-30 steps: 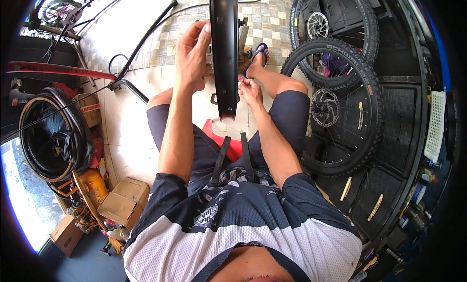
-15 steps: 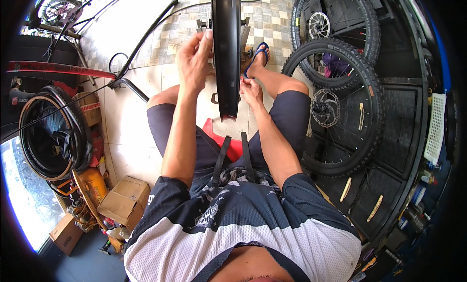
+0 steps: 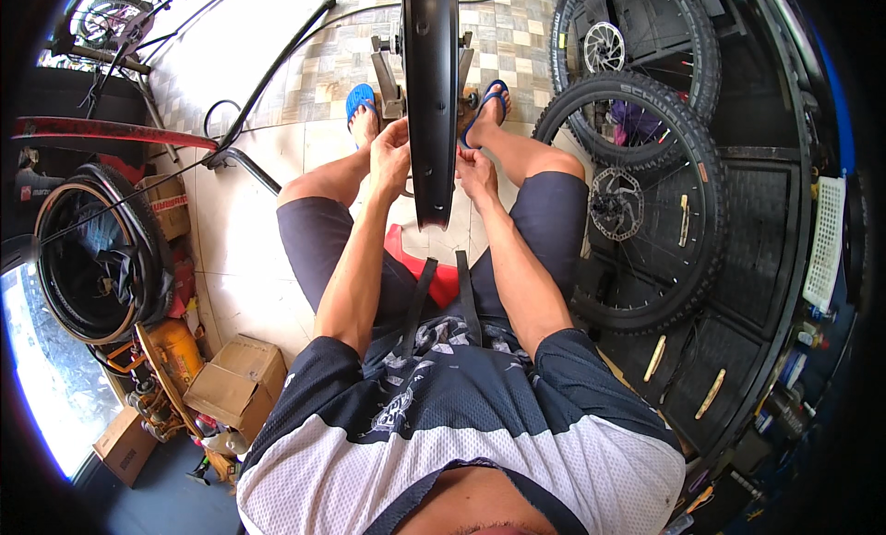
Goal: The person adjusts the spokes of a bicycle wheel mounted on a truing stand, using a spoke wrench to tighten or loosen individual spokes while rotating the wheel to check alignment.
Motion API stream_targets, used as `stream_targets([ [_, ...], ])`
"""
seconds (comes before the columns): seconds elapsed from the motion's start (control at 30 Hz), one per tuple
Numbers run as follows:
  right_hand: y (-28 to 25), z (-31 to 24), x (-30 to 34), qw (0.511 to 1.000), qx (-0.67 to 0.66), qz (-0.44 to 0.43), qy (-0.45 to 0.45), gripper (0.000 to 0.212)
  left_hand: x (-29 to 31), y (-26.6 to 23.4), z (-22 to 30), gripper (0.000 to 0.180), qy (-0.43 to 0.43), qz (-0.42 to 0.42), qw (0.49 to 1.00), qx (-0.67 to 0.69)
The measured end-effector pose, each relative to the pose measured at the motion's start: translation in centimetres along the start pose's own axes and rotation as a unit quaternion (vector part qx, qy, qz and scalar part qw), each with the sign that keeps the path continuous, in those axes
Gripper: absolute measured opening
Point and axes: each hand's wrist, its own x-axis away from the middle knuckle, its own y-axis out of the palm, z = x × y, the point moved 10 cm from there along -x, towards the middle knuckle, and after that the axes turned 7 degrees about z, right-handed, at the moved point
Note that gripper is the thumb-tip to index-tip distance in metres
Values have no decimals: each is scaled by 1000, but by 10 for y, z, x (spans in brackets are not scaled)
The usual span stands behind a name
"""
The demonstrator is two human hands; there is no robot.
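- Two bare hands show in the head view, one on each side of a tall, black, round bike rim (image 3: 434, 101).
- This rim stands up on its edge, in front of the person and between the two knees. Its top part goes past the edge of the view. Small holes show along its middle.
- Grey metal stand arms (image 3: 386, 83) show on both sides of the rim.
- The left hand (image 3: 389, 156) is at the left side of the rim. Its fingers are bent and close together. The tips are partly hidden, so I cannot tell if they pinch anything.
- The right hand (image 3: 477, 177) is at the right side of the rim, a bit lower. Its fingers are curled, with the tips by the rim. I cannot tell what is between them.
- A blue rubber sandal (image 3: 358, 96) is on the left foot, and a dark blue strap sandal (image 3: 471, 133) is on the right foot.
- Something bright red and smooth (image 3: 395, 244) shows between the legs.
- Over on the right, a big wheel with a bumpy black tyre (image 3: 709, 166) overlaps another bumpy-tyred black wheel (image 3: 688, 36).
- On the left, an open brown cardboard box (image 3: 242, 387) sits near the person's left sleeve.
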Motion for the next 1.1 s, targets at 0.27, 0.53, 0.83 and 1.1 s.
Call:
stream_targets([
  [0.27, 0, 0, 5, 1000, -16, -5, 7, 32, -13, -19, -38, 31, 9, -45, 985, -169],
  [0.53, 6, -11, 7, 999, 10, -23, -46, 30, -33, -37, -53, 26, 28, -54, 974, -216],
  [0.83, 23, -10, 16, 994, -12, -98, -46, 31, -24, -44, -46, 47, 50, -82, 963, -252],
  [1.1, 44, 1, 21, 990, 39, -124, -46, 22, 2, -23, -23, 41, -3, -22, 991, -134],
])
